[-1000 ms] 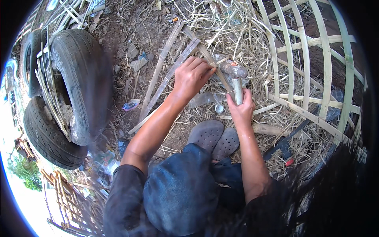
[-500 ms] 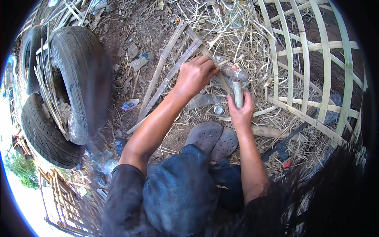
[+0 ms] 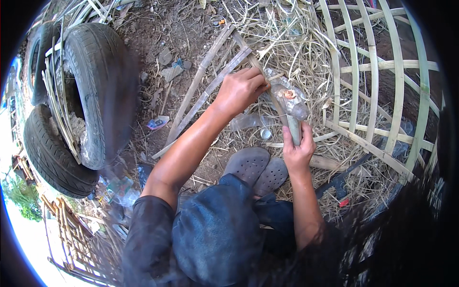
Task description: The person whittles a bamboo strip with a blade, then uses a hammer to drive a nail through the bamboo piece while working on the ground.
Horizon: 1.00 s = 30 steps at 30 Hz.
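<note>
While clenching left hand [image 3: 241,92] by bamboo strip [image 3: 255,60], hold unclear, grips hammer [image 3: 293,126] in right hand [image 3: 300,153], now nearer, likely lifted clear.

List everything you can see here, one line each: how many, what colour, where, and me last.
hammer: one, grey-brown head, pale handle, in right hand
bamboo strips: several, brown-grey, centre ground
shavings: uncounted, straw-coloured, upper centre
lattice: one, pale green-tan, right
tyres: at least three, black, left
poles: several, tan, lower left
shrub: green, left edge
round object: one, white, above shoes
wrapper: one, blue-pink, left of strips
shoes: two, grey, lower centre
left hand: one, bare, at strips
right hand: one, bare, around handle
</note>
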Each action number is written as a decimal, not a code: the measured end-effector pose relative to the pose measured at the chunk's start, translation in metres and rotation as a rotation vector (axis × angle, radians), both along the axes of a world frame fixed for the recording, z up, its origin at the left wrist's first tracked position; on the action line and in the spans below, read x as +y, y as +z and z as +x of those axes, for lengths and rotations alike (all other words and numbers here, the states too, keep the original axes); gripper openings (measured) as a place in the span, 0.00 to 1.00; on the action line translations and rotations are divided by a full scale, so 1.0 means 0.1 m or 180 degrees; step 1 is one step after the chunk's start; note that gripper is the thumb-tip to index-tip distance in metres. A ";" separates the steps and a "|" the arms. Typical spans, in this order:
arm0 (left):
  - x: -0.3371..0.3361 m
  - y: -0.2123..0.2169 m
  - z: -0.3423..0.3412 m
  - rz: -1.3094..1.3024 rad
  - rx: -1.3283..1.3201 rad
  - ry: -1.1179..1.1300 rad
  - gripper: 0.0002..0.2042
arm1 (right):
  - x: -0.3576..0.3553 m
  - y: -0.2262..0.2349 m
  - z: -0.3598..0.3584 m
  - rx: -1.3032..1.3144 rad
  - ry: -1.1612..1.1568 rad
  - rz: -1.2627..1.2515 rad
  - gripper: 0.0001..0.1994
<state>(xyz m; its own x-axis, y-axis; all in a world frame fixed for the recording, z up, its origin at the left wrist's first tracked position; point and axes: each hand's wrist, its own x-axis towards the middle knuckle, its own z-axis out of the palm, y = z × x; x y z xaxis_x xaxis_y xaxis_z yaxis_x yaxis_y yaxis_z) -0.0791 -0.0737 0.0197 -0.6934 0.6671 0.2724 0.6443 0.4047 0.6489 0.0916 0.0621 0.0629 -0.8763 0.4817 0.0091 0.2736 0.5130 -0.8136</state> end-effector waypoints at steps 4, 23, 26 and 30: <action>-0.04 0.00 -0.01 -0.0008 0.0083 0.0007 0.07 | -0.03 0.05 -0.09 0.0108 0.0222 0.0227 0.16; -0.09 -0.10 -0.08 0.0064 0.0075 -0.0242 0.07 | -0.11 0.13 -0.12 -0.0308 0.0268 0.0301 0.17; -0.07 -0.08 -0.08 0.0078 0.0073 -0.0246 0.07 | -0.10 0.10 -0.07 0.0137 0.0432 0.0612 0.17; -0.10 -0.10 -0.07 0.0051 0.0028 -0.0237 0.08 | -0.16 0.13 -0.08 -0.0075 0.0371 0.0682 0.17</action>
